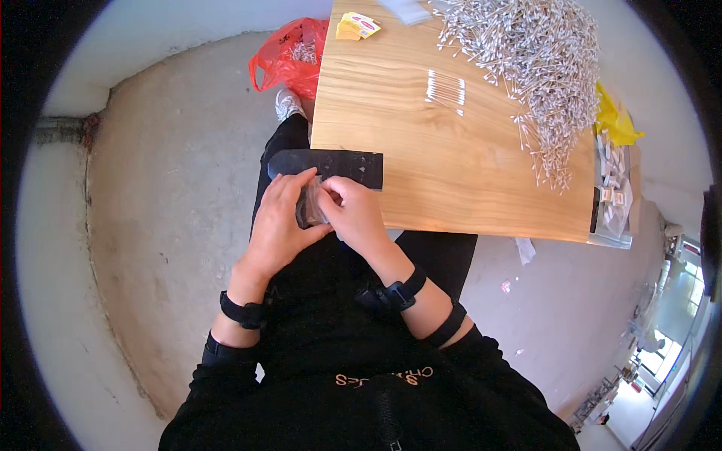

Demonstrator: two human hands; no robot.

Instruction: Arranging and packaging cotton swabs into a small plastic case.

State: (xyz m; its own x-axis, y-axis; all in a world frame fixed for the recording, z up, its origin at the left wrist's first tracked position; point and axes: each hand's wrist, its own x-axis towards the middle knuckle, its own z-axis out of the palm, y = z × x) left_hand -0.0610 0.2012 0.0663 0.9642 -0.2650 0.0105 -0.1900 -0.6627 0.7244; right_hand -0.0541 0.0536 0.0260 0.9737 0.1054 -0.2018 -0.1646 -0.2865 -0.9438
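Note:
My left hand (pixel 277 225) is curved around a small clear plastic packet (pixel 313 203), just in front of the table's near left corner. My right hand (pixel 355 214) is closed at the packet's right side, thumb and fingers pinching its edge. What lies inside the packet is mostly hidden by my fingers. Right beyond my fingertips, a flat black plate (pixel 331 161) with a rounded left end juts out over the table's left edge. Farther off on the wooden table (pixel 376 113) lies a neat row of cotton swabs (pixel 445 92).
A big heap of loose cotton swabs (pixel 538 60) covers the table's far right. Small yellow cards (pixel 357 26) and clear plastic sheets (pixel 406 9) lie at the far left. A red plastic bag (pixel 289 56) hangs beyond the left edge. A yellow bag (pixel 617 119) and bin of small packs (pixel 615 188) stand right.

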